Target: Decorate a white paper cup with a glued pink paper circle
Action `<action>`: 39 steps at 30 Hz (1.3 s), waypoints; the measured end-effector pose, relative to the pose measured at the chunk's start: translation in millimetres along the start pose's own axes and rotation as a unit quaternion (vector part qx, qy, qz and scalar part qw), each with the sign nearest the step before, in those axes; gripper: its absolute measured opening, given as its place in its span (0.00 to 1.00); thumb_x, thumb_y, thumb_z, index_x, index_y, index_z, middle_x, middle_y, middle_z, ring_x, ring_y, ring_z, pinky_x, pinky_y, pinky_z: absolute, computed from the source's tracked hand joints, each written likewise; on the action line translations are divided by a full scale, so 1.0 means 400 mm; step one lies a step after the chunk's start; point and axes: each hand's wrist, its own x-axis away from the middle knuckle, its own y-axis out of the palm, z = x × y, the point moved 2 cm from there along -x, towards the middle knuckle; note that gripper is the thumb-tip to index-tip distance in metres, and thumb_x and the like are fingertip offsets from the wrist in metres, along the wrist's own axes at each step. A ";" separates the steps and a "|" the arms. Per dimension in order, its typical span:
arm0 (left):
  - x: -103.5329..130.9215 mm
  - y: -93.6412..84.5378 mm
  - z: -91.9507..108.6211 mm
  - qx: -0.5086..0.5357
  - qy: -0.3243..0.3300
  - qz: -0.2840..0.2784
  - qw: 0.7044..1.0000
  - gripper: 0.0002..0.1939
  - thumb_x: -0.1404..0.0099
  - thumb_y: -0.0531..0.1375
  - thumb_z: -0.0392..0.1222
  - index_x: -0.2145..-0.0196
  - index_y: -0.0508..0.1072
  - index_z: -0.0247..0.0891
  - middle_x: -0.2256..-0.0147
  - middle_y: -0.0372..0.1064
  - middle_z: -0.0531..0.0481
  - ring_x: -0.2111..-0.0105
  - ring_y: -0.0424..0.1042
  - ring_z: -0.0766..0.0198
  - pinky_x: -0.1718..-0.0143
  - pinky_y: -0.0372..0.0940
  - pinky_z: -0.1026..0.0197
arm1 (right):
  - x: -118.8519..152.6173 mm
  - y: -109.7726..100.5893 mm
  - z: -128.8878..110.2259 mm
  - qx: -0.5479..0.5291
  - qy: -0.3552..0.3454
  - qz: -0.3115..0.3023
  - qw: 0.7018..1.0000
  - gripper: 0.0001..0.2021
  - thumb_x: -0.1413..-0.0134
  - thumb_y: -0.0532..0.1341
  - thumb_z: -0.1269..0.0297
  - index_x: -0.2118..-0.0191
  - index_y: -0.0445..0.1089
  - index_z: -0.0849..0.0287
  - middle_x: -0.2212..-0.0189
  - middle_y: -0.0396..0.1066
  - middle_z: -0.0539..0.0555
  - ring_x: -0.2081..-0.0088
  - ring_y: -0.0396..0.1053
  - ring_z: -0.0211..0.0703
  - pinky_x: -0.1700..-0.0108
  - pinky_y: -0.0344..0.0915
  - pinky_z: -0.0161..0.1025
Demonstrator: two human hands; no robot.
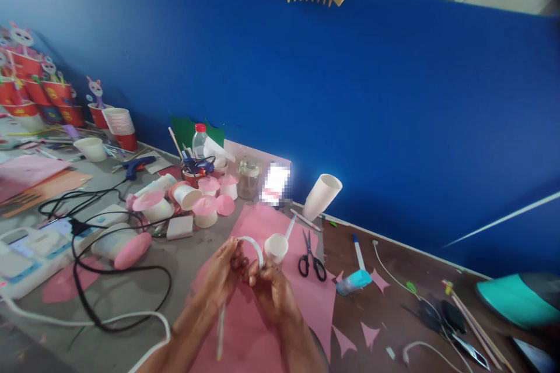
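A narrow white paper strip [255, 243] bends in an arch between my hands, above the pink paper sheet [262, 326]. My left hand [230, 262] pinches one end with its fingers closed. The fingers of my right hand [269, 281] close on the other end. Just beyond my right hand is a white paper cup [276, 248], and another white strip [290, 226] lies beside it. Black-handled scissors [311, 257] rest on the sheet to the right. Under my left wrist lies a thin pale stick or strip [221, 329].
Several pink-and-white cup pieces [205, 210] and a looping black cable [168, 285] crowd the left side. A stack of white cups [322, 195] leans near the blue partition [394, 99]. At right are a light-blue bottle [354, 282], pink scraps [370, 335] and a white cable [389, 271].
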 end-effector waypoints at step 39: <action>0.009 0.005 0.030 0.049 -0.047 -0.009 0.998 0.18 0.47 0.71 0.47 0.75 0.64 0.37 0.82 0.51 0.62 0.83 0.56 0.73 0.80 0.61 0.68 | 0.010 0.023 -0.012 -0.009 0.000 -0.072 0.997 0.08 0.52 0.65 0.62 0.65 0.77 0.56 0.68 0.76 0.55 0.60 0.72 0.51 0.56 0.68 0.49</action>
